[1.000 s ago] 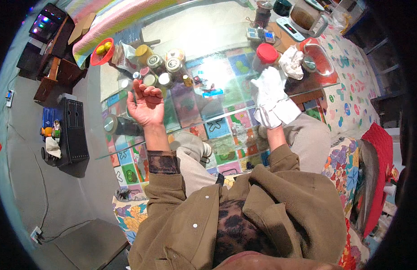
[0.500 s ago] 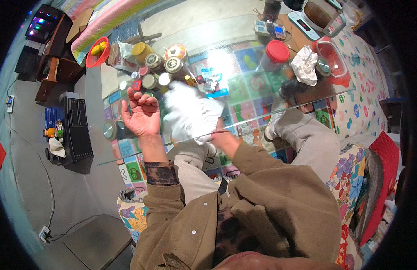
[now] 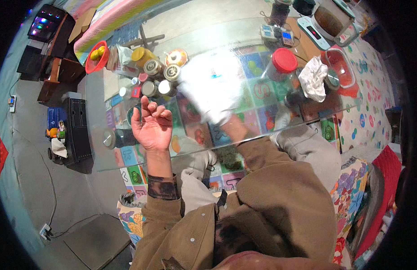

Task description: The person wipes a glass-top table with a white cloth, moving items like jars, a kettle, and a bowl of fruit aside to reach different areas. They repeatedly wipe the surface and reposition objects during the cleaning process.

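On top of a bright play mat (image 3: 244, 67) with coloured squares stands a big glass table (image 3: 208, 36), and a person in a brown jacket (image 3: 271, 198) sits at it. Beside the table, on the grey floor (image 3: 33, 171), there is a dark cabinet (image 3: 75, 126).

Over the glass, the right hand (image 3: 228, 114) grips a white cloth (image 3: 210, 87). The cloth is spread wide and looks blurry, and it lies just beside the jars. The fingers are hidden under the cloth, so I cannot tell how tight they are.

The left hand (image 3: 151, 126) is up in the air with the palm showing. Its fingers are loosely curled and it holds nothing.

At the far left corner sits a red bowl (image 3: 97, 56) with yellow fruit inside. Near it stands a bunch of little round jars (image 3: 161, 72) with shiny lids, and a yellow-topped one (image 3: 141, 55).

On the right side is a clear jar with a red lid (image 3: 284, 62). Close to that lies a crumpled white rag (image 3: 313, 77), next to a clear tub with a red rim (image 3: 340, 67).
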Demonstrator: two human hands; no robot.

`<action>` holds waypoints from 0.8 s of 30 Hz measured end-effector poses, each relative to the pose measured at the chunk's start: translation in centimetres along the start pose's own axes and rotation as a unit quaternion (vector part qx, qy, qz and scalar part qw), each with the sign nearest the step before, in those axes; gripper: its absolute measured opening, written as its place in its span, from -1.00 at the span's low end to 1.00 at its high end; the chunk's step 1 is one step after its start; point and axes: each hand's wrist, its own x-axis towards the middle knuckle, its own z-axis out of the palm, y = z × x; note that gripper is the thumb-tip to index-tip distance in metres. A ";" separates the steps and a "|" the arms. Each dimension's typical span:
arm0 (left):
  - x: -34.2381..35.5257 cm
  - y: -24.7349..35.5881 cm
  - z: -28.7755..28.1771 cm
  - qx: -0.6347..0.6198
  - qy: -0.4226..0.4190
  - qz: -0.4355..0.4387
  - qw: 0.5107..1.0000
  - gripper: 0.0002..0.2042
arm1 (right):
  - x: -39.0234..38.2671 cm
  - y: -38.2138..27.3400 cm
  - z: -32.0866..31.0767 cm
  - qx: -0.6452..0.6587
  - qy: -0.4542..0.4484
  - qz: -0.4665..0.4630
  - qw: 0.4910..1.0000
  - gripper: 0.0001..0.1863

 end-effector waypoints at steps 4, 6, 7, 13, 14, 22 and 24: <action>0.9 -0.9 0.1 0.000 0.017 0.002 1.000 -0.64 | 1.0 2.6 1.3 0.050 -0.036 0.135 0.989 -0.50; 0.8 -1.1 0.3 -0.008 0.024 -0.001 1.000 -0.64 | 3.3 -2.5 0.3 0.043 -0.037 0.095 0.994 -0.50; 0.7 -1.2 0.5 -0.025 0.019 -0.010 0.999 -0.64 | 4.5 -5.9 -0.5 0.032 -0.034 0.056 0.997 -0.50; 0.1 -2.4 1.6 -0.057 0.034 -0.024 0.998 -0.66 | 10.4 -19.5 -3.1 -0.044 0.037 -0.197 0.979 -0.50; 0.2 -2.7 1.8 -0.058 0.041 -0.027 0.997 -0.67 | 10.7 -18.2 -2.6 -0.042 0.044 -0.204 0.977 -0.50; 1.3 -4.5 1.6 -0.015 0.061 -0.035 0.997 -0.64 | 8.7 0.2 2.4 0.063 -0.040 0.098 0.992 -0.51; 1.2 -4.3 1.3 -0.017 0.054 -0.038 0.998 -0.64 | 9.8 -2.8 1.9 0.069 -0.050 0.099 0.991 -0.51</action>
